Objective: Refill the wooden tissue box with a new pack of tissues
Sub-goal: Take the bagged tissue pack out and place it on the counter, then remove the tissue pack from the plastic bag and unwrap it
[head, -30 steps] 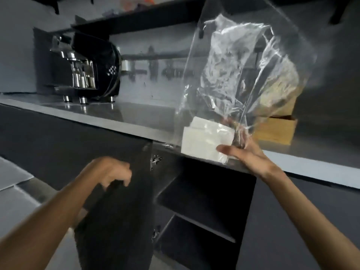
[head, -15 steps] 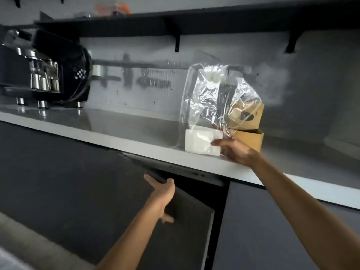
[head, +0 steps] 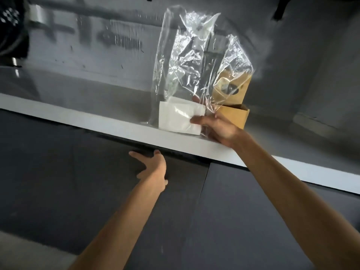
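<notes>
A white pack of tissues (head: 175, 117) sits at the bottom of a tall clear plastic bag (head: 187, 55) standing on the grey countertop (head: 109, 100) near its front edge. My right hand (head: 216, 127) grips the pack's right end through the plastic, thumb in front. Just behind and to the right stands the wooden tissue box (head: 236, 115), with its lid (head: 230, 87), which has an oval slot, tilted up behind the bag. My left hand (head: 153, 168) presses flat with straight fingers on the dark cabinet door (head: 136, 191) below the counter.
A black coffee machine (head: 11, 30) stands at the far left of the counter. A grey wall runs behind it. Dark cabinet fronts (head: 253, 221) fill the space under the counter edge.
My left hand has pushed the cabinet door from open to shut against the counter. The bagged tissue pack has come down from mid-air onto the countertop beside the wooden box.
</notes>
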Available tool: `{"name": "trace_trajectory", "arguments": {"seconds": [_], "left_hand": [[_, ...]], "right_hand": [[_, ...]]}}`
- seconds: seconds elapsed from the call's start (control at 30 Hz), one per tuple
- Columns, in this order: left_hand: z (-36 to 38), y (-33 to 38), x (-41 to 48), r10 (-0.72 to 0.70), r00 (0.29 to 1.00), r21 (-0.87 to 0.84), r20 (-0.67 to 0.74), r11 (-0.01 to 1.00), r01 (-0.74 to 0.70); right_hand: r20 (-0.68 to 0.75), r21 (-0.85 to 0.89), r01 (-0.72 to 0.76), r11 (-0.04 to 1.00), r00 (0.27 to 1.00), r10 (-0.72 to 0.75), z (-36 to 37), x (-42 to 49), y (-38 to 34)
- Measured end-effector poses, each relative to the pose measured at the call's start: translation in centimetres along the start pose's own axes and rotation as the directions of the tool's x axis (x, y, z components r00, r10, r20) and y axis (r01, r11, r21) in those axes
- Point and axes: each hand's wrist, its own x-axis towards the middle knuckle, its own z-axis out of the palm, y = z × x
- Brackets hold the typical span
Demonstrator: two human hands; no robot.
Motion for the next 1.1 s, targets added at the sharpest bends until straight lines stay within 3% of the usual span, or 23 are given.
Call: {"name": "trace_trajectory", "arguments": {"seconds": [0.1, 0.23, 0.27, 0.37, 0.47, 0.53, 0.6, 0.67, 0.73, 0.8, 0.93, 1.03, 1.1], "left_hand": [[0.9, -0.3, -0.4, -0.04, 0.992, 0.04, -0.122, 0.998, 0.045], [1.8, 1.2, -1.0, -0.048, 0.963, 0.24, -0.265, 0.964, 0.114], [1.7, 1.7, -1.3, -0.055, 0.974, 0.34, -0.219, 0.932, 0.129], [0.7, 1.7, -1.3, -0.017, 0.999, 0.296, -0.048, 0.955, 0.031], [-2.4, 1.8, -1.8, -0.228, 0.963, 0.33, 0.141, 0.928, 0.172], [-5.0, 2.0, -3.3, -0.297, 0.949, 0.375, 0.105, 0.896, 0.239], [-6.8, 5.5, -6.5, -0.199, 0.978, 0.422, -0.058, 0.883, 0.204], [-8.4, 9.7, -10.0, -0.037, 0.994, 0.424, -0.107, 0.902, 0.079], [-9.1, 15.3, -13.1, 0.054, 0.998, 0.382, 0.04, 0.922, -0.066], [-9.3, 21.3, -16.0, 0.014, 0.964, 0.39, 0.266, 0.913, -0.121], [-7.8, 30.4, -19.1, -0.09, 0.746, 0.434, 0.66, 0.856, -0.28], [-5.4, 35.0, -20.6, -0.22, 0.588, 0.37, 0.778, 0.917, -0.147], [-3.2, 36.5, -21.2, -0.212, 0.553, 0.311, 0.806, 0.946, -0.09]], "right_hand": [[-0.045, -0.04, -0.027, 0.999, 0.999, 0.026, 0.2, -0.7, 0.1], [-0.029, -0.029, -0.158, 0.987, 0.987, 0.158, 0.3, -0.8, -0.6], [-0.025, -0.023, -0.167, 0.986, 0.986, 0.166, 0.3, -0.8, -0.8], [-0.033, 0.021, -0.223, 0.975, 0.974, 0.223, 0.8, 0.0, -2.3], [0.009, 0.063, -0.282, 0.957, 0.959, 0.282, 0.8, 0.5, -3.5], [0.028, 0.056, -0.357, 0.933, 0.934, 0.356, 1.1, 0.5, -5.0], [-0.013, 0.128, -0.445, 0.886, 0.893, 0.45, 1.6, 0.2, -7.8], [-0.007, 0.211, -0.488, 0.847, 0.866, 0.501, 1.9, -0.7, -10.1], [0.041, 0.227, -0.55, 0.804, 0.83, 0.557, 1.6, -2.6, -13.5], [0.109, 0.224, -0.6, 0.768, 0.799, 0.592, 0.7, -4.6, -17.6], [0.209, 0.199, -0.62, 0.759, 0.783, 0.585, -2.2, -7.2, -24.7], [0.235, 0.169, -0.598, 0.783, 0.796, 0.557, -4.0, -7.1, -29.3], [0.204, 0.198, -0.545, 0.815, 0.836, 0.51, -5.9, -6.9, -31.5]]}}
